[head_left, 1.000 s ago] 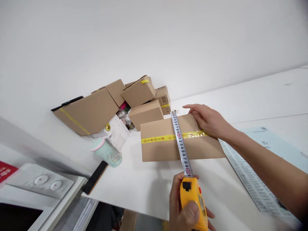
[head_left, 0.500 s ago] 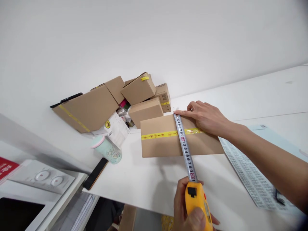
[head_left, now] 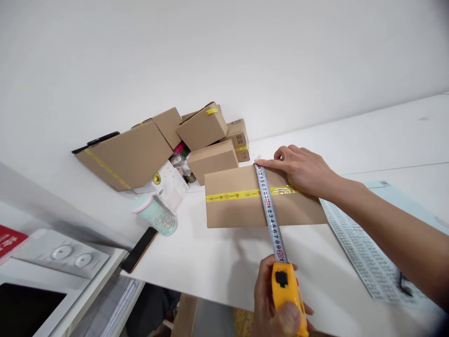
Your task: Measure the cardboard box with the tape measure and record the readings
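Right fingertips point(head_left: 262, 163): index stretched out, pinning the blade end at the box's far edge, centre frame; the other fingers lie loosely apart on the box top.
Right hand point(head_left: 305, 171): rests flat on the box, gripping nothing.
Blade point(head_left: 271, 213): runs across the cardboard box point(head_left: 235, 208) and over its near edge.
Left hand point(head_left: 270, 304): bottom centre, fingers clamped round the yellow case point(head_left: 286, 295), thumb on top.
Box: flat on the white table point(head_left: 210, 267), yellow strip point(head_left: 229, 196) across it.
Around: box pile point(head_left: 168, 140) upper left, cup point(head_left: 156, 216) and phone point(head_left: 139, 249) left, printed sheet point(head_left: 365, 252) right.
Risk: the end may slip from under the index and the blade snap back; a skewed blade misreads; pulling could drag the box.
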`<state>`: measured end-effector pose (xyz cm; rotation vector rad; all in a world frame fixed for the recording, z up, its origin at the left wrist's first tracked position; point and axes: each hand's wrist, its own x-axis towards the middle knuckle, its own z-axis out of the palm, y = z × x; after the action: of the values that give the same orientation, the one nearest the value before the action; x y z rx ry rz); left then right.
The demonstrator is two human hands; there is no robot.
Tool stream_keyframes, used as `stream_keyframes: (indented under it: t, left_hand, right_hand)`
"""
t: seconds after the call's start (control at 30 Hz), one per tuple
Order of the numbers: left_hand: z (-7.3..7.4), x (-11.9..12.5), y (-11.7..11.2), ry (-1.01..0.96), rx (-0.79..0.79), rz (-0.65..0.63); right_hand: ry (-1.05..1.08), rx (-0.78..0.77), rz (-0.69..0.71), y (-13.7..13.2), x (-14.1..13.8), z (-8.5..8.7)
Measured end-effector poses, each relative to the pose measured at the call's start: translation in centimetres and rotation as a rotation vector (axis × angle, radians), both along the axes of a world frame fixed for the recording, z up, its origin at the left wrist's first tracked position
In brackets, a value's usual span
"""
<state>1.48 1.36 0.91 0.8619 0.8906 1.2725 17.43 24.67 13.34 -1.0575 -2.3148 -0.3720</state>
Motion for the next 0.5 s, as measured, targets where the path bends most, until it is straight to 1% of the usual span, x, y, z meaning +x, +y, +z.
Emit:
stream_keyframes:
  t: [0.17, 0.33, 0.4, 0.5]
  left_hand:
    - [0.1, -0.1, 0.1, 0.000, 0.019, -0.002]
    - [0.4, -0.3, -1.0, -0.039, 0.038, 0.054]
    - [0.4, -0.6, -1.5, -0.046, -0.035, 0.015]
    - [0.1, -1.0, -2.2, -0.052, -0.203, -0.105]
  right_hand:
    - [0.001, 0.031, 0.004, 0.0, 0.0, -0.2]
    - [0.030, 0.058, -0.019, -0.7, -0.1, -0.5]
    - [0.036, 0.097, -0.020, -1.6, -0.1, -0.6]
    - [0.011, 0.167, -0.030, -4.2, -0.1, -1.1]
